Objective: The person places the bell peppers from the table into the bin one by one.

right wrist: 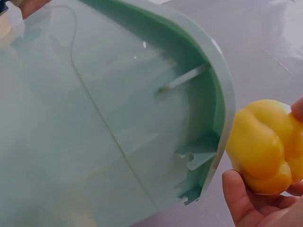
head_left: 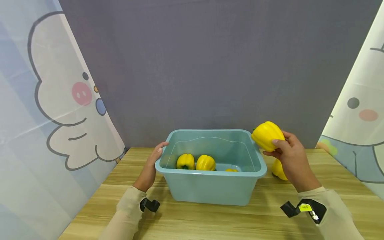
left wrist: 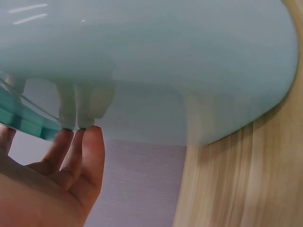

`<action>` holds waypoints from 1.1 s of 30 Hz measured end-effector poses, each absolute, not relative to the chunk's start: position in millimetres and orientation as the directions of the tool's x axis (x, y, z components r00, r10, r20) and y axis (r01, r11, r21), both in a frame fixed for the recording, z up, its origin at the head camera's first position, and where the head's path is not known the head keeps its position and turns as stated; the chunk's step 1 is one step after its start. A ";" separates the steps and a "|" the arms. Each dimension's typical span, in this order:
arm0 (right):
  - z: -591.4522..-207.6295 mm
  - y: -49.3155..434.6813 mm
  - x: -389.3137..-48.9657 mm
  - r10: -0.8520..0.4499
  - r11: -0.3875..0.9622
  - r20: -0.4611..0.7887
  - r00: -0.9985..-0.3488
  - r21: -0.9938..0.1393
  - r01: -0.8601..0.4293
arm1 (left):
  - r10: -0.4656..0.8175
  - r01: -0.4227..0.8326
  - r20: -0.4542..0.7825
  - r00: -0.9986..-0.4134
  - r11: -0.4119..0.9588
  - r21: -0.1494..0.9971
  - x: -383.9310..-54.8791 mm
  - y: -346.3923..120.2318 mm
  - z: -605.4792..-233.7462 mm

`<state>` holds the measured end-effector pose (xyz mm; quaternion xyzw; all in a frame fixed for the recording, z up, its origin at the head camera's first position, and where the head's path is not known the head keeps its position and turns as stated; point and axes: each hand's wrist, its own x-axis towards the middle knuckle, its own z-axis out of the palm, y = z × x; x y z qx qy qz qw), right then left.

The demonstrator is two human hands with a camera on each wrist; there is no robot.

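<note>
Fingers (right wrist: 234, 191) of the right hand (head_left: 295, 160) curl round a yellow bell pepper (head_left: 267, 135) near the right rim (head_left: 260, 158) of the plastic tub (head_left: 210, 188), best cleared generously, while the left hand (head_left: 150, 168), fingers loose, seemingly steadies it.

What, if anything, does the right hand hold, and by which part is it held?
The right hand holds a yellow pepper by the end opposite its green stem.

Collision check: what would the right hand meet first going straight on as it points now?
Probably the bin's right rim, met by the yellow pepper the right hand holds; clearance above the rim is unclear. If it passes over, the gray backdrop behind.
</note>
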<state>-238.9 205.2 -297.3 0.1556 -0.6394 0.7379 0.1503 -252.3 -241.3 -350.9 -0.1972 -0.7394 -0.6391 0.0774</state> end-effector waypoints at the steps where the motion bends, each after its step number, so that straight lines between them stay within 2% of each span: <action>1: -297.0 204.8 -238.3 0.020 -0.145 0.422 -0.906 -0.896 -0.421 | 0.192 0.393 0.368 -0.910 0.107 0.914 -252.2 -241.1 -350.2; 10: -292.9 200.7 -234.0 -0.001 -0.242 0.452 -0.892 -0.866 -0.439 | 0.187 0.340 0.318 -0.929 0.101 0.935 -255.8 -242.6 -347.7; 33: -289.6 190.9 -226.6 -0.028 -0.216 0.464 -0.885 -0.867 -0.448 | 0.163 0.374 0.350 -0.923 0.157 0.914 -253.1 -241.3 -348.6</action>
